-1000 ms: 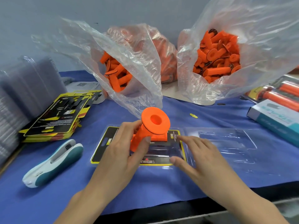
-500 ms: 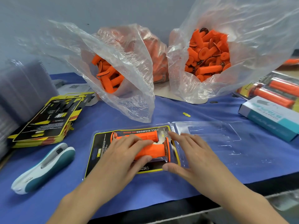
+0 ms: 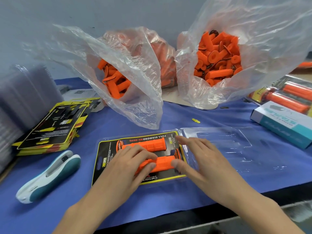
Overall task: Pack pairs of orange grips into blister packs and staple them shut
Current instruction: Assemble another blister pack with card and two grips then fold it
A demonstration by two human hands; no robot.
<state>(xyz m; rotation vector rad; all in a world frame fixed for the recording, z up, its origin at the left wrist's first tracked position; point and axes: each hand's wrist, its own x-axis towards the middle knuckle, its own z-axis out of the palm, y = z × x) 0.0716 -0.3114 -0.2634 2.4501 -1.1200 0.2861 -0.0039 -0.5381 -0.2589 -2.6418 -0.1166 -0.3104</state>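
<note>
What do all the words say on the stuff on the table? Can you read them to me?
"FULL DIAMOND MX GRIPS": on the card in the open pack, upside down to the camera.
"FULL DIAMOND": on the top of the card stack, sideways.
"Soft Traction...": near edge of the same card, rest hidden.
Blue box: big white letters, too blurred to read.
Other small print: too small.

A blue-covered bench is carrying everything. An open blister pack is lying at its middle, its clear lid spreading flat to the right. A stapler is resting to the left, near a stack of yellow-and-black cards. Two clear bags of orange parts are sitting at the back. A staple box is lying at right, beside finished packs.
</note>
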